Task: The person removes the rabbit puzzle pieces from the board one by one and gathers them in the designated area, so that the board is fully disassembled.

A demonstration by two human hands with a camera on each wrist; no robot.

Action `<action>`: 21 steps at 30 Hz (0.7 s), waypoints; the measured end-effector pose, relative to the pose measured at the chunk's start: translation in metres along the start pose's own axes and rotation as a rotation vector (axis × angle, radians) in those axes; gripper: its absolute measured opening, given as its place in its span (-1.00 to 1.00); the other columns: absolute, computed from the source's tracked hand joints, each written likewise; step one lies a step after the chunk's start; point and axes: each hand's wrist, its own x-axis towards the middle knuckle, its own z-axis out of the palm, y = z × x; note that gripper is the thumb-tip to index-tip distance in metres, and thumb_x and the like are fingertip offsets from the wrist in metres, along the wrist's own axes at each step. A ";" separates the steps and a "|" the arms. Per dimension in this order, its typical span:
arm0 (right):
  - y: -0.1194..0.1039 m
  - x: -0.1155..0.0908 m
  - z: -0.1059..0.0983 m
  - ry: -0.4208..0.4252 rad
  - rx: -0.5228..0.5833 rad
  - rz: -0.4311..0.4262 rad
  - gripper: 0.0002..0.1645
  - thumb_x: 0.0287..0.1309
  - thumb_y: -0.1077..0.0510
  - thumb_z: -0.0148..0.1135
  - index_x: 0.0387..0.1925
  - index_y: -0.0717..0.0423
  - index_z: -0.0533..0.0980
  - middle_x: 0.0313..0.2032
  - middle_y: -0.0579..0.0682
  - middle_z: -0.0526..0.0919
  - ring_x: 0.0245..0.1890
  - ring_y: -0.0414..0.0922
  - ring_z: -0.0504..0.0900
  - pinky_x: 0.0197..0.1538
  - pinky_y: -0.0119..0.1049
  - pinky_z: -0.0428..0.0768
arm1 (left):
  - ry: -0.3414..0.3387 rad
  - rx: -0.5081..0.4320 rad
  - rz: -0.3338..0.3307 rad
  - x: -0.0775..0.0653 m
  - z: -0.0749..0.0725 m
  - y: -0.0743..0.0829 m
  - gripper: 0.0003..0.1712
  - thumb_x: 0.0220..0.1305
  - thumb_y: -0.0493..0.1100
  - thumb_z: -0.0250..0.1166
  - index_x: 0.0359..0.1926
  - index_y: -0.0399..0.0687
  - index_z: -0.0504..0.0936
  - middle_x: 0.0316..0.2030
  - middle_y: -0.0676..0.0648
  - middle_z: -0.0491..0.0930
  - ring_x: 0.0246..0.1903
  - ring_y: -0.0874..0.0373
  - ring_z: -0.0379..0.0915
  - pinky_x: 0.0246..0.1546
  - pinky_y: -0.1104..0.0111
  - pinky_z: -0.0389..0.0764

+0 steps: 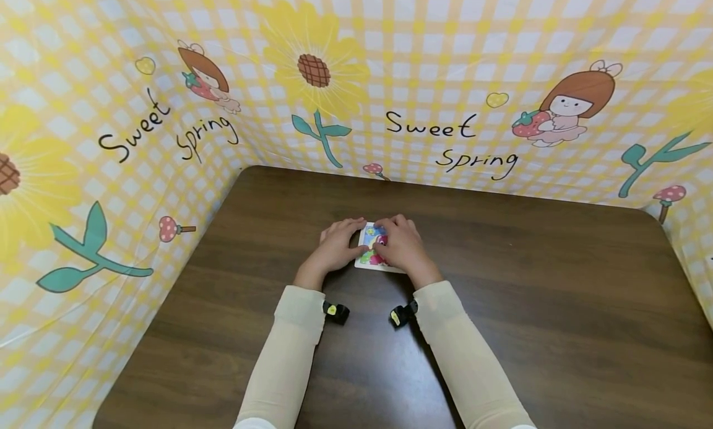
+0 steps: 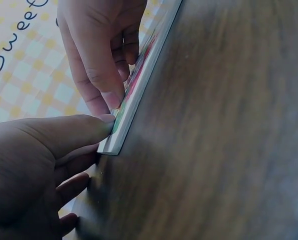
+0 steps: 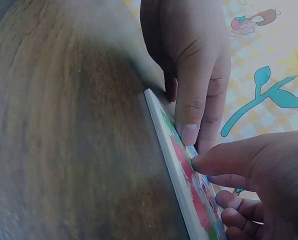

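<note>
Dark table (image 1: 557, 299), both hands on one picture board, just below head-view centre.
Left hand (image 1: 334, 246) clamped on board's left side, thumb on the printed face. Right hand (image 1: 405, 246) covers the right part, thumb touching near the middle; can't tell if it's gripping. Board (image 1: 370, 260) lies flat between them, white edge toward frame bottom.

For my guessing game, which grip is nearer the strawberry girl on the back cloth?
Right. In the head view, the right grip, over the picture board, is below and left of the strawberry girl; the left grip sits farther left, at the board's edge.
</note>
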 end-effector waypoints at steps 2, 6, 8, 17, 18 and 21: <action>0.000 0.000 -0.001 -0.001 -0.002 -0.002 -0.45 0.17 -0.06 0.30 0.18 -0.01 0.51 0.11 0.12 0.41 0.05 0.08 0.32 0.09 -0.05 0.40 | 0.003 0.003 0.003 0.000 0.000 0.000 -0.27 0.31 0.07 0.28 0.43 0.03 0.31 0.42 0.02 0.22 0.38 -0.07 0.02 0.29 -0.11 -0.01; -0.001 -0.001 -0.002 -0.004 -0.003 -0.004 -0.46 0.18 -0.06 0.31 0.18 0.00 0.51 0.12 0.12 0.42 0.05 0.08 0.33 0.09 -0.04 0.40 | -0.002 0.009 -0.005 0.001 0.000 0.000 -0.28 0.31 0.08 0.27 0.43 0.04 0.31 0.42 0.03 0.22 0.39 -0.05 0.02 0.29 -0.10 -0.01; -0.002 0.000 -0.002 -0.004 -0.005 -0.008 -0.45 0.17 -0.06 0.31 0.18 0.00 0.51 0.12 0.13 0.42 0.06 0.09 0.33 0.09 -0.04 0.40 | -0.003 0.010 -0.006 0.000 -0.001 0.001 -0.28 0.31 0.08 0.27 0.43 0.04 0.30 0.42 0.03 0.22 0.39 -0.05 0.02 0.29 -0.10 -0.01; -0.003 0.000 -0.002 -0.023 0.007 0.009 -0.45 0.17 -0.05 0.29 0.18 -0.01 0.49 0.13 0.11 0.39 0.06 0.07 0.31 0.11 -0.03 0.39 | 0.001 0.008 -0.004 -0.001 -0.002 0.002 -0.28 0.31 0.07 0.28 0.43 0.03 0.31 0.41 0.00 0.24 0.38 -0.07 0.03 0.29 -0.11 0.00; -0.003 0.000 -0.002 -0.022 0.012 0.011 -0.45 0.16 -0.04 0.29 0.18 -0.01 0.49 0.13 0.12 0.39 0.07 0.08 0.31 0.12 -0.02 0.39 | -0.002 0.008 -0.005 -0.001 -0.002 0.002 -0.28 0.31 0.07 0.28 0.43 0.03 0.31 0.41 0.01 0.24 0.38 -0.06 0.03 0.29 -0.11 0.00; -0.002 0.001 0.000 -0.019 0.025 0.016 -0.45 0.14 -0.03 0.30 0.17 -0.01 0.49 0.14 0.12 0.39 0.09 0.08 0.30 0.15 0.00 0.36 | -0.006 0.011 -0.010 -0.001 -0.002 0.002 -0.28 0.31 0.08 0.27 0.43 0.05 0.31 0.41 0.02 0.23 0.38 -0.05 0.03 0.29 -0.09 0.00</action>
